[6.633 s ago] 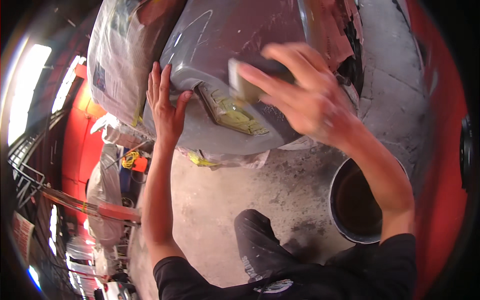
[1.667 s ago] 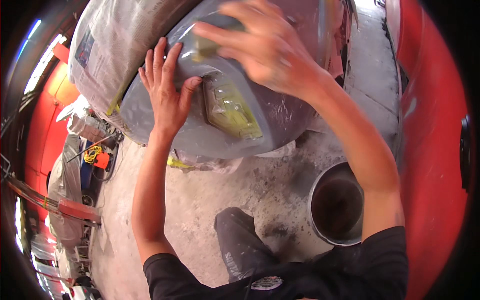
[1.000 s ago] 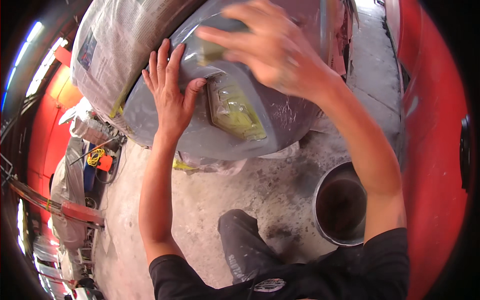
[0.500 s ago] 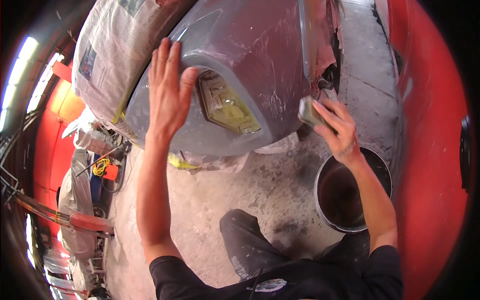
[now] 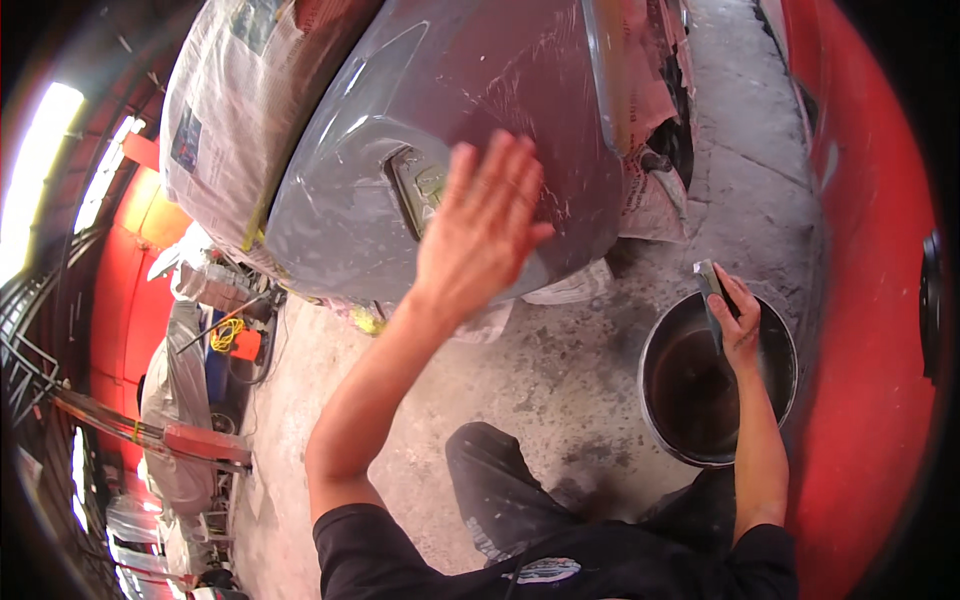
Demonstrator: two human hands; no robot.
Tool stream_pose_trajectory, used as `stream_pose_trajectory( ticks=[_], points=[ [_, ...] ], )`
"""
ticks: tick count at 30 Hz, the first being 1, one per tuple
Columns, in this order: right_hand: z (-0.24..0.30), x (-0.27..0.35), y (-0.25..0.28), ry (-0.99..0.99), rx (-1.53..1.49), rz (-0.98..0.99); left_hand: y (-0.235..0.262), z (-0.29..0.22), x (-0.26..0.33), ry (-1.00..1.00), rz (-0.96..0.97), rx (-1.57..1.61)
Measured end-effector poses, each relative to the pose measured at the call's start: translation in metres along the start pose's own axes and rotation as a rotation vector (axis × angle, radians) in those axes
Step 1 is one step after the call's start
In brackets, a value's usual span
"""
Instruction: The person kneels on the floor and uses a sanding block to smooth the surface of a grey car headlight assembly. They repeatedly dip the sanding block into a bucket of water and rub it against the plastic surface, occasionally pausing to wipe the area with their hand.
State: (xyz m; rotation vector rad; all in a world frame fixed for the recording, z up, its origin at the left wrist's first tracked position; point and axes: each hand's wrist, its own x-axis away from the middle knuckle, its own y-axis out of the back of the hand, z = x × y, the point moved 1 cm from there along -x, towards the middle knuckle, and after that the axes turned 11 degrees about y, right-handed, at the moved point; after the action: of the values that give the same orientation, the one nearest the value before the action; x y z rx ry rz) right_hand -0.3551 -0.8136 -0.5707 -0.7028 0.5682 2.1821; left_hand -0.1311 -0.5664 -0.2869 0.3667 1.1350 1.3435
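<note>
A wet grey and dull-red car bumper fills the upper middle, pale scuffs and drips on its surface. My left hand is open over it, fingers together and stretched out, slightly blurred. That hand partly covers the headlight-like lamp opening; whether the palm touches the bumper I cannot tell. In my right hand is a thin grey sanding block, gripped between thumb and fingers and tilted upright. This hand is above the round bucket, which holds dark, murky liquid.
Newspaper masking covers the panel left of the bumper. A red car body panel stands close on my right. Stained concrete floor lies below, with my knee over it. Wrapped parts and a yellow cord are at left.
My left hand has moved right across the bumper, from the left of the lamp opening to over it. My right hand has drawn away from the bumper's right side, over the bucket, still holding the block.
</note>
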Motion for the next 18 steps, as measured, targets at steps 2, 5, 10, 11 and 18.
stream_pose_trajectory(
  ticks=[2, 5, 10, 11, 18],
  points=[
    [-0.001, 0.001, -0.001, 0.036, 0.05, 0.003, -0.01, -0.01, 0.012, -0.075, 0.073, 0.046],
    [-0.003, 0.003, 0.002, 0.048, 0.064, 0.109, -0.008, -0.018, 0.02, -0.063, 0.058, 0.055],
    [0.013, -0.003, 0.0, 0.156, 0.231, 0.289, 0.034, 0.028, 0.013, 0.182, -0.116, -0.168],
    [0.018, -0.003, 0.002, 0.168, 0.264, 0.319, 0.04, 0.037, 0.012, 0.22, -0.144, -0.228],
    [0.031, -0.001, 0.001, 0.143, 0.328, 0.418, 0.073, 0.118, 0.024, 0.577, -0.145, -0.074]
  ],
)
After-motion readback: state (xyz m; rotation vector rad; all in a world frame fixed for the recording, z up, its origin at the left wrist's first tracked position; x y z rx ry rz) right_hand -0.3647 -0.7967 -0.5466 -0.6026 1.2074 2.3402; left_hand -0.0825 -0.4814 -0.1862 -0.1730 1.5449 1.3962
